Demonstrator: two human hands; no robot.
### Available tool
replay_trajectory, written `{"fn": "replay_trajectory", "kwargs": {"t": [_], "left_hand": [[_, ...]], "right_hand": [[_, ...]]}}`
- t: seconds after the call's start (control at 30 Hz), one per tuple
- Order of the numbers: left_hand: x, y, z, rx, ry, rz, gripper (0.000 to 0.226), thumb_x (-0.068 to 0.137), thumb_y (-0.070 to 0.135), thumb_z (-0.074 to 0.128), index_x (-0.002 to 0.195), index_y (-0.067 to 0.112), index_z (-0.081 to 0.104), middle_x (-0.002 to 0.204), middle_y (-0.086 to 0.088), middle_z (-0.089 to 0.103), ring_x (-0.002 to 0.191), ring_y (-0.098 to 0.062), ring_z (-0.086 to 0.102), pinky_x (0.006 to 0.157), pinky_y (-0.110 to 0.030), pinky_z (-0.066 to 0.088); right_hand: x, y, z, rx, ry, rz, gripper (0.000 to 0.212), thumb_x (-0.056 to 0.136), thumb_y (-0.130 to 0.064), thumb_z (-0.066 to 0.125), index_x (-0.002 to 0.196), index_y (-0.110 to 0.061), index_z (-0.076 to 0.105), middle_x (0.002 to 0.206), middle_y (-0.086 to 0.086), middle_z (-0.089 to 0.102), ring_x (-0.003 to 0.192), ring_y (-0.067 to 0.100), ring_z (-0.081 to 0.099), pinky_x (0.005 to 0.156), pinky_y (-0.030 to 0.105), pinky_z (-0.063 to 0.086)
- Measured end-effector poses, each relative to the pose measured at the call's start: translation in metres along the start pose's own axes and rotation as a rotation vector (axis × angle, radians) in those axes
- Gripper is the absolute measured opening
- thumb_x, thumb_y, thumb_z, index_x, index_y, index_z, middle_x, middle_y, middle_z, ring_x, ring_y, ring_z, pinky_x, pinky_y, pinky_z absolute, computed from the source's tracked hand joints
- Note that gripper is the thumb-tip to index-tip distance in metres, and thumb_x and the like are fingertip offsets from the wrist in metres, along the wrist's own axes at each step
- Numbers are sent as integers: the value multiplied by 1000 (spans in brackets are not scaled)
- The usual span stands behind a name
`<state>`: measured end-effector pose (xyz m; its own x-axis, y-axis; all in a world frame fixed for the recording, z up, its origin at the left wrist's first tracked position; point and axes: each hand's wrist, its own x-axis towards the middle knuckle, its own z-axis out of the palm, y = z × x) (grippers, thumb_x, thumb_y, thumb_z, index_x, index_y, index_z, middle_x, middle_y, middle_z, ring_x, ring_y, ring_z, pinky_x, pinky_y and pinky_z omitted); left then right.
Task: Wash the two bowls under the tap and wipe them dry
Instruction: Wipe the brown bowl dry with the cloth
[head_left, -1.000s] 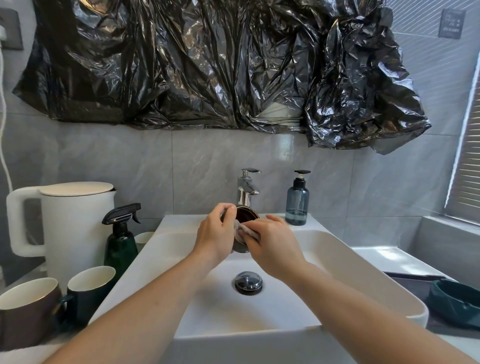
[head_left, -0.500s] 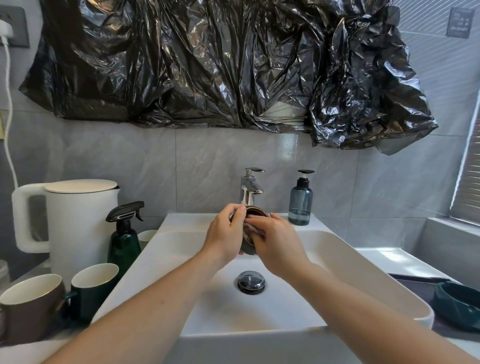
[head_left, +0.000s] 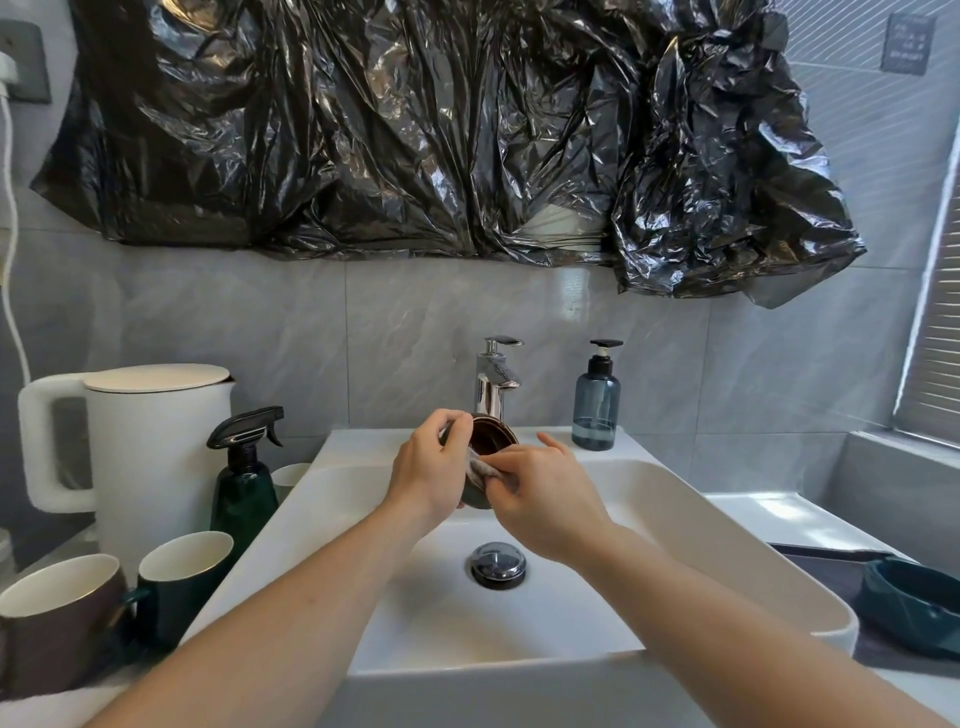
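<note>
Over the white basin (head_left: 649, 499), just below the chrome tap (head_left: 496, 382), my left hand (head_left: 428, 470) grips a small dark brown bowl (head_left: 491, 436) by its rim, tilted with its base toward me. My right hand (head_left: 545, 493) pinches a grey cloth (head_left: 480, 470) against the bowl's outer wall. No water runs from the tap. A second, dark green bowl (head_left: 909, 603) sits on a grey mat at the far right, partly cut off by the basin edge.
A blue soap dispenser (head_left: 596, 402) stands right of the tap. Left of the basin are a white kettle (head_left: 150, 447), a green spray bottle (head_left: 244, 478), a green mug (head_left: 182, 582) and a brown mug (head_left: 57, 618). The drain plug (head_left: 497, 564) sits mid-basin.
Both hands and the bowl have stayed under the tap; the right hand has slid the cloth lower along the bowl's wall, and more of the bowl's base shows.
</note>
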<state>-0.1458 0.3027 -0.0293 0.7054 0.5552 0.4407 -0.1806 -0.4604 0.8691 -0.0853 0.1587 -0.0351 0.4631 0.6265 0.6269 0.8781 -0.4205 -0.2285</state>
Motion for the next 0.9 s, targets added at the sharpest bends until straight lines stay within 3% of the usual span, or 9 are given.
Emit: {"fn": "replay_trajectory", "kwargs": {"t": [0.07, 0.13, 0.23, 0.37, 0.47, 0.57, 0.77, 0.9], "left_hand": [[-1, 0, 1, -17, -23, -10, 22, 107, 43, 49, 101, 32, 68, 94, -2, 74, 88, -28, 72, 48, -34, 59], [-3, 0, 4, -33, -46, -19, 21, 107, 42, 50, 104, 32, 68, 97, -1, 73, 88, -27, 72, 48, -33, 58], [-5, 3, 10, -54, -66, -14, 21, 107, 41, 50, 109, 30, 67, 102, -3, 73, 85, -27, 73, 49, -33, 58], [-6, 7, 8, -70, -32, -27, 23, 108, 40, 49, 110, 27, 68, 102, -4, 72, 81, -23, 72, 47, -31, 57], [-4, 6, 2, -67, 6, -47, 24, 108, 40, 48, 107, 27, 68, 102, -4, 71, 84, -25, 71, 45, -30, 55], [1, 7, 0, -110, 59, -77, 27, 108, 40, 47, 110, 23, 68, 108, -8, 70, 89, -26, 70, 45, -30, 56], [7, 7, 2, -212, 171, -214, 34, 109, 42, 46, 110, 16, 67, 112, -13, 66, 88, -26, 66, 48, -36, 60], [11, 8, 0, -407, 237, -347, 35, 110, 41, 44, 118, 12, 62, 114, -12, 60, 86, -25, 63, 47, -33, 59]], "right_hand": [[-1, 0, 2, -25, 3, 0, 26, 92, -17, 49, 78, -34, 62, 71, -14, 60, 75, 13, 48, 123, 39, 26], [0, 3, 2, -35, 12, 16, 27, 91, -13, 47, 84, -28, 69, 83, -9, 72, 79, 17, 55, 124, 41, 26], [3, 9, 1, -9, 53, 44, 30, 92, -8, 46, 89, -26, 69, 89, -9, 73, 79, 17, 55, 122, 42, 29], [3, 6, 1, 115, 63, -17, 37, 97, -9, 48, 110, -33, 73, 106, -15, 75, 97, 16, 62, 118, 34, 26], [1, 4, 2, 179, 63, -19, 29, 98, -13, 57, 105, -31, 79, 91, -10, 76, 83, 20, 57, 95, 25, 39], [2, 4, 3, 279, 158, 23, 26, 95, -13, 61, 106, -29, 78, 88, -9, 76, 81, 16, 63, 75, 35, 52], [6, 13, -6, 516, 472, 158, 31, 99, -1, 56, 110, -22, 76, 101, -13, 75, 95, 7, 68, 82, 25, 54], [6, 19, -4, 579, 472, 207, 27, 101, -6, 57, 112, -23, 75, 102, -12, 75, 97, 8, 69, 83, 30, 57]]}}
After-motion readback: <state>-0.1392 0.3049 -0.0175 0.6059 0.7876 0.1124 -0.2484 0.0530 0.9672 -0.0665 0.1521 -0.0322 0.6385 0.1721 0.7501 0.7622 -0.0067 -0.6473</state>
